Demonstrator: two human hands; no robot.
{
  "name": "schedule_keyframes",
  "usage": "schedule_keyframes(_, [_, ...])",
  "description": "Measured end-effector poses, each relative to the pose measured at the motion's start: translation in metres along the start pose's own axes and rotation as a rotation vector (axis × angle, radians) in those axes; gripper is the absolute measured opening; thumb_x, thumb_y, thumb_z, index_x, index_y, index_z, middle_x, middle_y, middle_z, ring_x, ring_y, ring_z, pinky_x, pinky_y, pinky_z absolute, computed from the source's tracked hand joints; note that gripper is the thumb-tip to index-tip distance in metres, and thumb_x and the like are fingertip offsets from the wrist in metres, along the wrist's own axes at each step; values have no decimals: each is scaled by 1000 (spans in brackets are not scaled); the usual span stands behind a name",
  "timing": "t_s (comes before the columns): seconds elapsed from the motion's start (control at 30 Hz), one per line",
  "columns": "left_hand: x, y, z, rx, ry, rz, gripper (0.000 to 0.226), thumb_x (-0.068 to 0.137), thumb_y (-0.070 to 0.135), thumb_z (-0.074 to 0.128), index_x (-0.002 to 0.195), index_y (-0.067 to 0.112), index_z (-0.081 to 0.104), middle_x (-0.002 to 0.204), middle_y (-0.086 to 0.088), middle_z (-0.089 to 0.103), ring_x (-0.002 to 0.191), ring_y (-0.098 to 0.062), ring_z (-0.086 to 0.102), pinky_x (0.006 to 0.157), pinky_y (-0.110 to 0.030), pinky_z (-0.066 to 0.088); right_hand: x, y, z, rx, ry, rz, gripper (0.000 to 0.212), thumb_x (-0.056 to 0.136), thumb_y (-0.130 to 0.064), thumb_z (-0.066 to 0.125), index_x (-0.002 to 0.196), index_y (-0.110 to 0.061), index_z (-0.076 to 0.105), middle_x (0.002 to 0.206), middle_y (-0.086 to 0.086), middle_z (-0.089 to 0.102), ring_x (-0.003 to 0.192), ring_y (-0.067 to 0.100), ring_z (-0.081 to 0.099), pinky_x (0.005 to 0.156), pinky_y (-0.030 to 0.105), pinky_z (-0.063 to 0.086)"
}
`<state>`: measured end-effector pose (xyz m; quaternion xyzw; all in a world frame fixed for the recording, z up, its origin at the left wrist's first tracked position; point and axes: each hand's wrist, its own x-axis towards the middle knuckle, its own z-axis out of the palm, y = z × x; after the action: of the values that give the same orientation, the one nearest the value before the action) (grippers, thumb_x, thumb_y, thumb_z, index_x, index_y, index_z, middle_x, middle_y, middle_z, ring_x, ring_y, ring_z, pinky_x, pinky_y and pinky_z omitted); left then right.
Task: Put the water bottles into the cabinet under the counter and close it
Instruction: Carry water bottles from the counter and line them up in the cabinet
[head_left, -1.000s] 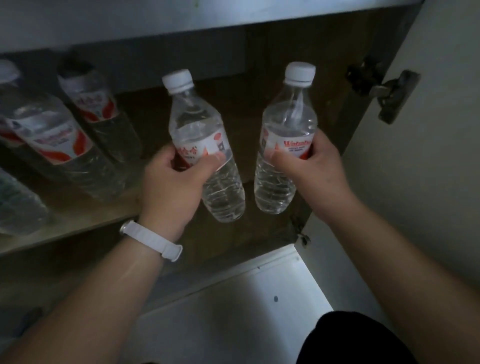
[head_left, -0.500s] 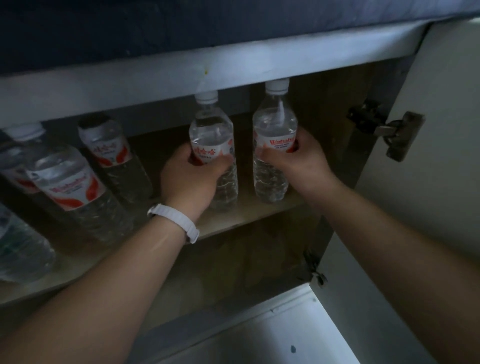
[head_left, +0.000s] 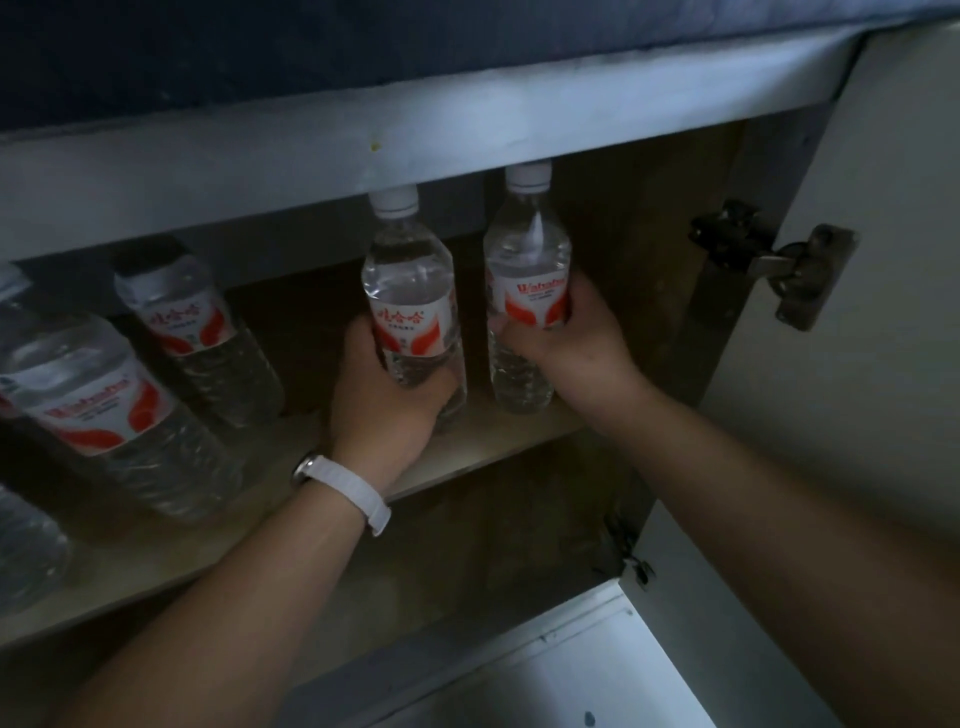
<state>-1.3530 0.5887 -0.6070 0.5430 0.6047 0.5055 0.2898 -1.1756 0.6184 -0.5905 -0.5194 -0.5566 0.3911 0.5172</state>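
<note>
Now both hands reach into the open cabinet, each holding one water bottle at the shelf (head_left: 493, 441). The left hand (head_left: 384, 400), above a white wristband (head_left: 345, 486), has its fingers (head_left: 363, 338) wrapped round the lower body of the left bottle (head_left: 410, 291). That bottle stands upright over the middle of the shelf, near its front edge. The hand hides its base, so whether it touches the board cannot be told. The right hand (head_left: 566, 338) grips the right bottle (head_left: 527, 280) at the label, and its base seems to sit toward the shelf's right end. Holding them low and upright probably lets the caps pass under the top rail (head_left: 415, 130) above the shelf. Other bottles (head_left: 192, 332) stand on the shelf's left part, so these two take the free right side. The door (head_left: 857, 364) hangs open to the right of the shelf, not yet closed.
</note>
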Motion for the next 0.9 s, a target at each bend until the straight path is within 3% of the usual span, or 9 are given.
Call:
schedule_keyframes(0.13, [-3,-17,0,26,-95,-31,71,76,27,86,128,42,39,117,23,57,113,-5,56,95,-32,47,-12,23,6,-65,23,3,64,75,-26,84,126,-32,46,100,-24,55,84,-16,50,67,5,38])
schedule_keyframes(0.33, [-6,-17,10,-9,13,-49,66,74,28,87,123,43,44,106,26,57,101,2,55,86,-27,45,-18,40,15,-134,69,-6,65,77,-28,82,131,-28,46,113,-18,53,106,2,53,87,24,46])
schedule_keyframes(0.4, [-4,-12,18,-13,54,-63,65,75,31,86,124,43,45,103,26,56,100,-2,54,86,-30,44,-15,40,14,-139,66,-10,61,78,-28,80,129,-30,48,111,-18,55,105,1,53,86,22,47])
schedule_keyframes(0.5, [3,-4,28,21,84,-79,65,78,32,83,133,35,47,110,20,52,104,-7,50,87,-34,41,-4,40,9,-179,85,-13,56,79,-29,79,127,-30,50,108,-18,55,100,-1,51,74,11,37])
schedule_keyframes(0.63, [16,6,43,31,106,-55,68,80,29,81,138,33,46,130,10,59,119,-14,55,92,-33,41,17,41,-2,-199,131,-41,58,78,-33,79,129,-28,51,123,-9,62,114,11,58,90,28,47])
schedule_keyframes(0.83, [30,15,70,38,107,-77,72,81,32,81,142,29,43,136,1,59,125,-27,57,88,-31,38,43,42,-11,-207,191,-78,58,80,-25,77,133,-21,52,130,-2,61,122,15,56,85,16,36])
schedule_keyframes(0.9, [30,13,75,68,112,-79,72,81,33,81,142,28,43,136,0,60,124,-29,58,87,-32,40,50,46,-11,-222,179,-69,60,79,-26,77,134,-22,51,131,-3,61,123,16,56,89,19,39])
